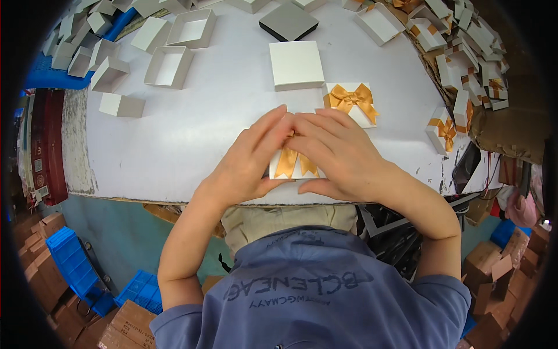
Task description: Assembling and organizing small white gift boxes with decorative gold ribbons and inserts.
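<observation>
Near the front edge of the white table, a small white gift box [279,170] with gold ribbon tails [288,160] sits between my hands. My left hand [247,154] grips its left side, thumb low at the front edge and fingers reaching over the top. From the other side my right hand [340,148] holds it, fingers across the top and thumb near the front right corner. The fingers hide most of the bow. Just beyond my right hand lies another white box with a gold satin bow [350,99]. A plain white box lid [296,64] lies behind that.
Open white box halves [168,67] and a small box [122,106] are at the left. A grey block [289,22] stands at the back. Ribboned boxes [442,131] pile up at the right, beside a dark phone-like object [467,168]. Blue crates [72,262] and cartons flank the table below.
</observation>
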A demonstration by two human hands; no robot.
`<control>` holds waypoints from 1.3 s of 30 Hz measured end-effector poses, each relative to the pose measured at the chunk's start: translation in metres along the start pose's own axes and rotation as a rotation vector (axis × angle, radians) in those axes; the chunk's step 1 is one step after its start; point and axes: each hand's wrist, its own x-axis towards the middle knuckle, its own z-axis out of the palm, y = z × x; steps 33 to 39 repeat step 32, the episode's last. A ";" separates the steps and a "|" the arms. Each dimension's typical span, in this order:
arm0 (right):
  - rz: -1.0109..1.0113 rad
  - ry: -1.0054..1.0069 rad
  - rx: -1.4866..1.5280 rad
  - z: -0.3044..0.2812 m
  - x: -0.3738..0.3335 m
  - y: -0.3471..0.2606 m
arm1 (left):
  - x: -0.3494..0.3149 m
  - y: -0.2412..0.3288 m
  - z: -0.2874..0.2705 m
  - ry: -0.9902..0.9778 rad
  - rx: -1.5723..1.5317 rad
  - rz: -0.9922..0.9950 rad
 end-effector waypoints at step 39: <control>0.051 -0.077 -0.381 -0.026 0.088 0.149 | 0.118 0.012 -0.003 -0.288 0.972 -0.169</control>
